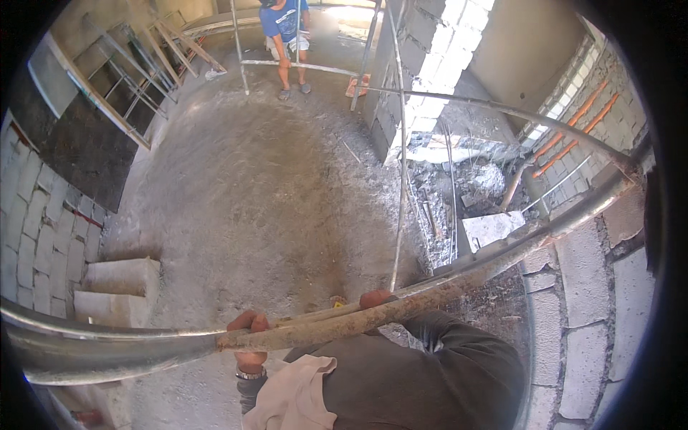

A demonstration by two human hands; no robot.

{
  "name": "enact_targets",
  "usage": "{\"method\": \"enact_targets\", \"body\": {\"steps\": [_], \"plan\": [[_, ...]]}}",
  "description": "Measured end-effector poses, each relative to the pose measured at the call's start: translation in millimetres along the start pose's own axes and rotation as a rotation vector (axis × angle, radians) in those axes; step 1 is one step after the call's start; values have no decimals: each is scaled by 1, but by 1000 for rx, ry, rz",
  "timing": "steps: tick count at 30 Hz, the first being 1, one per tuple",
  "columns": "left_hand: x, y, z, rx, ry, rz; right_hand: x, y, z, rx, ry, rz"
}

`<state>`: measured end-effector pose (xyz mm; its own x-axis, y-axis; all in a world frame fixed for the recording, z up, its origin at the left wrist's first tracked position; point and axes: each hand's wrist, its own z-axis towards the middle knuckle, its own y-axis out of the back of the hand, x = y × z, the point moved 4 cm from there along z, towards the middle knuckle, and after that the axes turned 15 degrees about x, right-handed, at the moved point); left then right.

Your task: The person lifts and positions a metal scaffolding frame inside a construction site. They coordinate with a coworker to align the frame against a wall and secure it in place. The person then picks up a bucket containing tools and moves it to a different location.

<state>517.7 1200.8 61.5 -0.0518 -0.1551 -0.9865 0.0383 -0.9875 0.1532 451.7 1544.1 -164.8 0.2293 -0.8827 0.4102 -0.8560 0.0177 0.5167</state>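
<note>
Presently holding on to a rusty pole (308, 333), set crosswise in the lower part of the view, with the left hand (249, 320) and apparently with the right hand (375, 297). On the left, with fingers bent mostly closed around the pole, near its meeting with a shiny pipe (143, 358); on the right, with only a part showing at the far edge of the pole, so impossible to tell how tightly closed. Judging from this posture, probably at a step of gripping or steadying; for any next move, calling likely for a firm hold on both sides and for care with the thin upright bar (401, 179) near the right hand. Beyond the pole, down to a grey, dusty concrete floor (244, 186), with darker patches. To the left, near a block wall (43, 215), two pale blocks (122, 276), and farther a dark board (93, 154). To the right, rubble (487, 175) and orange pipes (573, 154). At the far end, well apart, a person in a blue shirt (285, 21).
</note>
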Motion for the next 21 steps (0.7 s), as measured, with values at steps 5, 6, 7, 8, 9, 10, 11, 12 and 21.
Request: {"method": "enact_targets", "body": {"steps": [5, 6, 7, 8, 9, 10, 11, 12, 21], "plan": [[16, 19, -16, -17, -63, -18, 16, -19, 0, -69, 102, 2], [15, 23, -19, -21, -79, 23, 23, -21, 2, -83, 94, -11], [14, 26, -21, -20, -96, 63, 28, -21, 1, -98, 79, -30], [16, 36, -26, -44, -110, 35, 34, -20, 8, -106, 80, -65], [24, 43, -27, -33, -115, -4, 38, -22, 9, -121, 69, -76], [28, 49, -31, -23, -111, -34, 45, -26, 10, -133, 75, -75], [17, 54, -34, -69, -172, -46, 55, -24, 11, -150, 90, -83], [16, 59, -35, -49, -155, -45, 61, -25, 10, -169, 86, -87], [23, 79, -62, 15, 0, 28, 108, -47, -26, -155, -95, -54]]}}
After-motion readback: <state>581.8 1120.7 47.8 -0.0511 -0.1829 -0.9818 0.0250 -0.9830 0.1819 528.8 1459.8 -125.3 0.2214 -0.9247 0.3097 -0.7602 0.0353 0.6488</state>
